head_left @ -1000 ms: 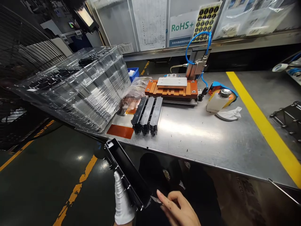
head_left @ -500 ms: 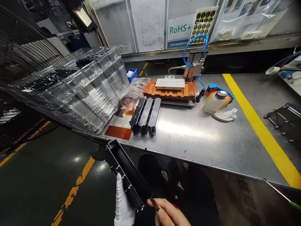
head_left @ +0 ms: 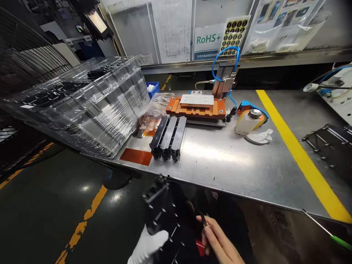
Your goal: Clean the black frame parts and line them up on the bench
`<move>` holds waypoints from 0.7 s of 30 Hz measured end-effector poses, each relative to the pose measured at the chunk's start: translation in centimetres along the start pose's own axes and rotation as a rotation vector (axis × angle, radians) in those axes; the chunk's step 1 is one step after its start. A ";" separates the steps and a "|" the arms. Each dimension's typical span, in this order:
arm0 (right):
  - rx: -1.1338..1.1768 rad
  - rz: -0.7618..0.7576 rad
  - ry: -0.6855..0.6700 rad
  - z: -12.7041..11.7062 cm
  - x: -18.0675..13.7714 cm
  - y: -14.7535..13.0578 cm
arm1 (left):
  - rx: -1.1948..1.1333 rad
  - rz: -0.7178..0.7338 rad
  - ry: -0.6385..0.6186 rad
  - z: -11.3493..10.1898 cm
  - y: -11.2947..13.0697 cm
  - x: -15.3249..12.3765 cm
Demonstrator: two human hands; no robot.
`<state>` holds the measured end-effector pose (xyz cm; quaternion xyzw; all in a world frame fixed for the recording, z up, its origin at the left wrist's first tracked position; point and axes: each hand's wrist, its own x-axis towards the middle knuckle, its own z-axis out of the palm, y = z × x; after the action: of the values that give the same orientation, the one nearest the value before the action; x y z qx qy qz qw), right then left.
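Note:
Low in the head view, my left hand (head_left: 148, 245), in a white glove, grips a long black plastic housing (head_left: 159, 209) that points up and away from me below the table edge. My bare right hand (head_left: 220, 244) is closed in a pinch on a small thin dark tool (head_left: 202, 220) beside the housing. Three similar black housings (head_left: 168, 137) lie side by side on the steel table (head_left: 233, 161).
A tall stack of clear plastic trays (head_left: 90, 102) leans at the table's left. An orange press fixture (head_left: 196, 104) with blue hoses stands at the back, a dispenser bottle (head_left: 247, 123) and white cloth to its right. A yellow stripe (head_left: 297, 150) crosses the table. Orange film (head_left: 136, 156) lies near the front edge.
My left hand has turned the black housing from its open side to its back and moved it right. My right hand has risen slightly with the small tool.

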<state>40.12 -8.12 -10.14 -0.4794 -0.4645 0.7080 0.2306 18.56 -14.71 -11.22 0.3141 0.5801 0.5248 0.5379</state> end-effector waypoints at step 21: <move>-0.777 -0.493 0.099 -2.3 1.6 -3.7 | 1.257 0.507 0.159 0.6 -1.7 -1.3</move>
<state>41.05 -4.17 -7.85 -0.4385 -0.7840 0.3819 0.2172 19.77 -16.18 -12.35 0.6536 0.7210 0.2195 0.0695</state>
